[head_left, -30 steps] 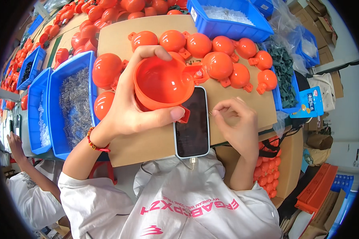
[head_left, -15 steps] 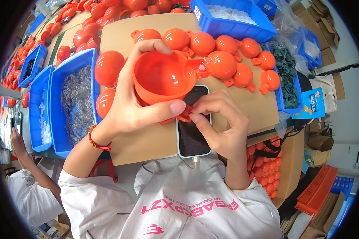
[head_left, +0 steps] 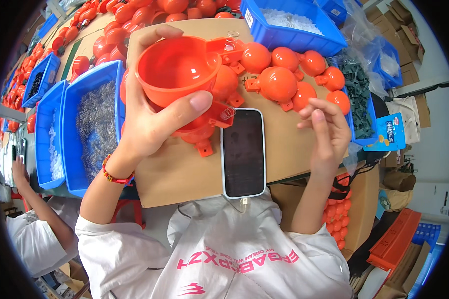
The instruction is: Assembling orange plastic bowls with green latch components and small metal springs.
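Note:
My left hand (head_left: 157, 107) grips a round red plastic cup (head_left: 177, 65) from its left side, the hollow facing up. A second red part, mostly hidden by my hand and the cup, sits below it. A small metal spring (head_left: 232, 39) stands on the cup's tab, and another spring (head_left: 228, 114) is on the tab of the lower red part. To the right, my right hand (head_left: 328, 130) is raised over the cardboard, fingers apart, holding nothing I can see. Between the hands lies a phone (head_left: 243, 159) with a dark screen and a cable.
Several red domed pieces (head_left: 278, 83) lie on the cardboard sheet (head_left: 174, 184). On the left, a blue bin (head_left: 97, 132) holds metal springs. Dark green parts (head_left: 359, 99) fill a bin on the right; a blue bin (head_left: 294, 32) of clear pieces stands behind. Another person's hand (head_left: 20, 174) is at far left.
My right hand has drawn away from the lower red tab, up and to the right, and opened. My left hand has carried the cup leftward, showing both springs more clearly.

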Available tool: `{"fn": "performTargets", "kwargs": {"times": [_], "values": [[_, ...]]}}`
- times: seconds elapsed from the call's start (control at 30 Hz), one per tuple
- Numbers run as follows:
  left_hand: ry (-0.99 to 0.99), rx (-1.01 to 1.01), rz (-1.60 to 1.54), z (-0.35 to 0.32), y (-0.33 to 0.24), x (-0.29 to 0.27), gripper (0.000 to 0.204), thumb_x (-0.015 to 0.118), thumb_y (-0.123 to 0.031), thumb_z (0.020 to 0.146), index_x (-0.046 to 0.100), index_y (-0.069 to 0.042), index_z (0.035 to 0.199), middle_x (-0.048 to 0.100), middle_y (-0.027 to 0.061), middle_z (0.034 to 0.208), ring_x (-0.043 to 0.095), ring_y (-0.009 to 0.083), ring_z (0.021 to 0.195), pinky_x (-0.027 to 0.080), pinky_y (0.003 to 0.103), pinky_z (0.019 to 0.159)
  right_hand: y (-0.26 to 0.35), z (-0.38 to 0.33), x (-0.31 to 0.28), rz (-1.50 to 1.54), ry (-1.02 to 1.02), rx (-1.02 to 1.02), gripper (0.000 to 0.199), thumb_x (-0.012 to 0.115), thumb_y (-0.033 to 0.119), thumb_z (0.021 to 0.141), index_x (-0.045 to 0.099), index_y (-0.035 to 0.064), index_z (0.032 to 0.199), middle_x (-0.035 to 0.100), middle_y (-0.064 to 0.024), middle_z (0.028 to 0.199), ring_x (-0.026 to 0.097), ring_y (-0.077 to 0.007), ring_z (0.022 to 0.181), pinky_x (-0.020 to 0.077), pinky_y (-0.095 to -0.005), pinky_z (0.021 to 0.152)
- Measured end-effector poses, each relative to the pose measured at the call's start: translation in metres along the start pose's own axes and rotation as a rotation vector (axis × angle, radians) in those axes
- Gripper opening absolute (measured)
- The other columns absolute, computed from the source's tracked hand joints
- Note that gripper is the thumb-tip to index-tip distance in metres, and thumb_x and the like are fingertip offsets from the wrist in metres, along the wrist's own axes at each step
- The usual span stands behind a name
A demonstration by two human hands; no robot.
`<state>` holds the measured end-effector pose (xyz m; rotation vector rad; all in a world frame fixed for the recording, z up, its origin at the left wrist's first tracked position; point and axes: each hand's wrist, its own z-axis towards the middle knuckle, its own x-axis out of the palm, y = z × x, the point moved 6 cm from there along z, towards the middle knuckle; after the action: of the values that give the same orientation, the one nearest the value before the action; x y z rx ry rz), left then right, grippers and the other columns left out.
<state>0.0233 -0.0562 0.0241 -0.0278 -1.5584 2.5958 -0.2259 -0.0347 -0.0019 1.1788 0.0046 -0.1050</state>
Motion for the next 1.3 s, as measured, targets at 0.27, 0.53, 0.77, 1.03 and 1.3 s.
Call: {"fn": "performTargets", "kwargs": {"times": [0.27, 0.53, 0.77, 1.03, 1.3], "values": [[-0.025, -0.008, 0.098, -0.001, -0.003, 0.001, 0.065, 0.071, -0.019, 0.062, 0.039, 0.002, 0.115, 0.045, 0.0073, 0.109, 0.050, 0.0165, 0.100, 0.040, 0.029, 0.086, -0.013, 0.007, -0.070, -0.383, -0.133, 0.109, 0.016, 0.054, 0.010, 0.086, 0.059, 0.0002, 0.097, 0.059, -0.0034, 0.083, 0.056, -0.0075, 0.076, 0.0416, -0.0192, 0.065], [-0.022, -0.102, 0.123, -0.003, 0.001, 0.000, 0.062, 0.071, -0.021, 0.061, 0.042, 0.002, 0.112, 0.045, 0.0075, 0.108, 0.048, 0.0172, 0.100, 0.038, 0.030, 0.088, -0.022, 0.013, -0.052, -0.857, 0.097, -0.079, 0.035, 0.059, 0.015, 0.079, 0.053, 0.0059, 0.113, 0.051, -0.0122, 0.112, 0.047, -0.0249, 0.105, 0.0393, -0.0343, 0.087], [-0.060, -0.139, 0.088, -0.002, 0.002, -0.002, 0.065, 0.071, -0.023, 0.061, 0.040, 0.000, 0.113, 0.046, 0.0083, 0.107, 0.048, 0.0176, 0.100, 0.038, 0.030, 0.088, -0.044, 0.004, -0.035, -0.880, 0.113, -0.093, 0.047, 0.062, 0.012, 0.076, 0.045, 0.0089, 0.120, 0.042, -0.0140, 0.119, 0.041, -0.0316, 0.111, 0.0347, -0.0398, 0.093], [-0.051, -0.124, 0.123, -0.004, 0.001, -0.001, 0.067, 0.071, -0.025, 0.059, 0.041, 0.001, 0.113, 0.046, 0.0085, 0.107, 0.048, 0.0182, 0.100, 0.038, 0.030, 0.087, -0.053, 0.000, -0.039, -0.818, 0.007, -0.003, 0.044, 0.062, 0.009, 0.076, 0.045, 0.0056, 0.117, 0.049, -0.0129, 0.101, 0.049, -0.0273, 0.094, 0.0399, -0.0376, 0.082], [-0.038, -0.145, 0.141, -0.004, 0.007, 0.000, 0.066, 0.071, -0.025, 0.059, 0.042, 0.002, 0.112, 0.044, 0.0095, 0.110, 0.047, 0.0188, 0.102, 0.038, 0.031, 0.087, -0.057, -0.001, -0.041, -0.799, 0.007, 0.008, 0.044, 0.061, 0.007, 0.076, 0.045, 0.0043, 0.116, 0.051, -0.0125, 0.093, 0.052, -0.0254, 0.085, 0.0422, -0.0360, 0.077]]}}
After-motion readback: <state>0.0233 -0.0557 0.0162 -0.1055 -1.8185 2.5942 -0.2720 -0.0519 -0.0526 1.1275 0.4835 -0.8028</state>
